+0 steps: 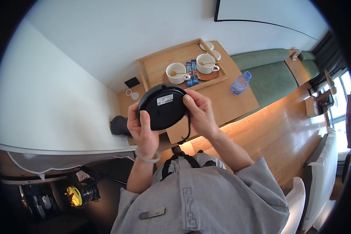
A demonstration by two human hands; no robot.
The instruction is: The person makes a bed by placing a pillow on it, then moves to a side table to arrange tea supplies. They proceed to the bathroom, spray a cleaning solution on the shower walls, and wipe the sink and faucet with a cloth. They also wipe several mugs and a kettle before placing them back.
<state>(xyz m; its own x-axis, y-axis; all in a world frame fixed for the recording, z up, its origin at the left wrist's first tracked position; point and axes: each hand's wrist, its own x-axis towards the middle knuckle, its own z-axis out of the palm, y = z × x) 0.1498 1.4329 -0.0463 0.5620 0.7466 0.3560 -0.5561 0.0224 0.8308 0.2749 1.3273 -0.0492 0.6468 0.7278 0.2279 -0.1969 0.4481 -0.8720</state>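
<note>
Both my hands hold up a round black kettle power base (163, 109), its underside with a printed label facing me. My left hand (143, 127) grips its left rim, thumb on the underside. On the right rim my right hand (201, 112) has its thumb pressed at the edge, beside a hanging black cord (189, 127). Beyond the base lies a wooden tray (169, 53) with two white cups (175, 73), (206, 63) on wooden coasters, each with a gold-coloured spoon. Blue sachets (192, 73) lie between the cups.
A plastic water bottle (240, 83) stands on the wooden table (234, 109). White lids (214, 55) sit at the tray's far corner. A black kettle-like vessel (119, 125) is at left. A green bench (270, 76) runs along the wall; a bed (321, 181) is at right.
</note>
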